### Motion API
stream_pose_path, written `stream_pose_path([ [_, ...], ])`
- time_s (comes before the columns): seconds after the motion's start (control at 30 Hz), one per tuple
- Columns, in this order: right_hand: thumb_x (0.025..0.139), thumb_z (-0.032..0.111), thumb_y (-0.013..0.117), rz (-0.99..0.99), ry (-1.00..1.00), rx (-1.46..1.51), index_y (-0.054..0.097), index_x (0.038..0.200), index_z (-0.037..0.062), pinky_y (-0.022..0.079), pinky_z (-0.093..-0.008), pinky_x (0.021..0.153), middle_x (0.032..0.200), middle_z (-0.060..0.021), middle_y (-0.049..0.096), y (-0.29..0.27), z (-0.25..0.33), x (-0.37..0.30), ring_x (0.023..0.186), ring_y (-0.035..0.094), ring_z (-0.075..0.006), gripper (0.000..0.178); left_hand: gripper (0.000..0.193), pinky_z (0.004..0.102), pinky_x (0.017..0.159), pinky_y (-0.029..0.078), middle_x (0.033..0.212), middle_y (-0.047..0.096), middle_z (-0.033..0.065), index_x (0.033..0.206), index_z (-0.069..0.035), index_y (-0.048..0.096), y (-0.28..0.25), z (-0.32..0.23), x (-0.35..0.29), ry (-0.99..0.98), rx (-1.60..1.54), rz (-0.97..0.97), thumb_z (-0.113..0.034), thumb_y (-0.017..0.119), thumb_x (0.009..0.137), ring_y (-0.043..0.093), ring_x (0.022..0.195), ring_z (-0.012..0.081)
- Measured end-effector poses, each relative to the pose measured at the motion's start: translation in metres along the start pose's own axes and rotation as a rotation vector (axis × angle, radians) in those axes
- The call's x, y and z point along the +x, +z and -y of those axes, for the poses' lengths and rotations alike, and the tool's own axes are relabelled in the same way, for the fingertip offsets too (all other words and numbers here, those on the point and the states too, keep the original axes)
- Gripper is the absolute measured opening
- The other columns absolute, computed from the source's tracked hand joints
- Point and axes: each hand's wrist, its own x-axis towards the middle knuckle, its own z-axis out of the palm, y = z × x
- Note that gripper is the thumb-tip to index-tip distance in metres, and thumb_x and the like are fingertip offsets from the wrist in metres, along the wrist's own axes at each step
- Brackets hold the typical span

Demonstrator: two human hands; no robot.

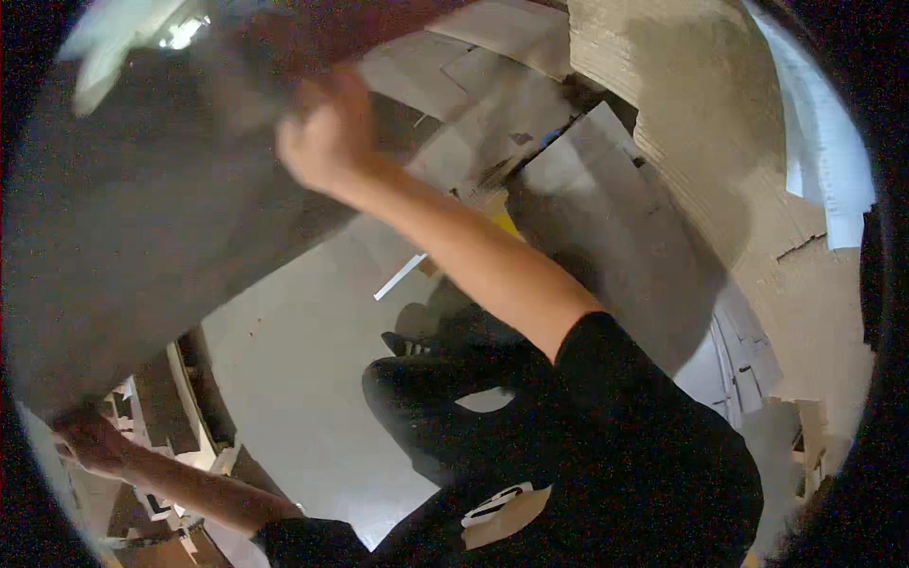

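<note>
A large flat grey-brown sheet, probably cardboard (161,218), fills the upper left of the view, tilted and blurred. My right hand (327,133) is at its upper right edge, smeared by motion, with the fingers looking curled in. Down at the lower left corner of the same sheet, my left hand (90,440) grips the edge in shadow. The fingertips of both hands are partly hidden or blurred.
Beneath lies a pale grey floor (294,379) with a thin white strip (400,276) on it. Flattened pale cardboard (606,170) is piled at right, next to a tall brown cardboard sheet (701,114). Cardboard scraps (189,379) lie at the lower left.
</note>
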Motion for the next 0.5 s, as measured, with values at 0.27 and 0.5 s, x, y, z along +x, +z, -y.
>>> stream_pose_path([
  [0.27, 0.083, 0.056, 0.063, 0.284, -0.172, 0.443, 0.065, 0.083, 0.0056, 0.051, -0.0493, 0.053, 0.068, -0.0157, 0.062, 0.06, 0.135, 0.005, 0.059, 0.061, -0.0398, 0.05, 0.025, 0.0454, 0.103, 0.047, 0.12, 0.066, 0.0068, 0.109, -0.011, 0.068, -0.218, 0.05, -0.113, -0.5, -0.297, -0.613, -0.026, 0.07, 0.09, 0.058, 0.116, 0.0262],
  [0.5, 0.083, 0.053, 0.058, 0.143, -0.465, 0.472, 0.067, 0.074, 0.0092, 0.051, -0.0444, 0.049, 0.056, -0.0133, 0.059, 0.09, 0.205, -0.043, 0.056, 0.066, -0.0285, 0.045, 0.026, 0.0464, 0.105, 0.045, 0.122, 0.065, 0.0068, 0.112, -0.011, 0.068, -0.299, 0.053, -0.227, -0.734, -0.412, -0.552, -0.027, 0.07, 0.09, 0.057, 0.117, 0.0264],
])
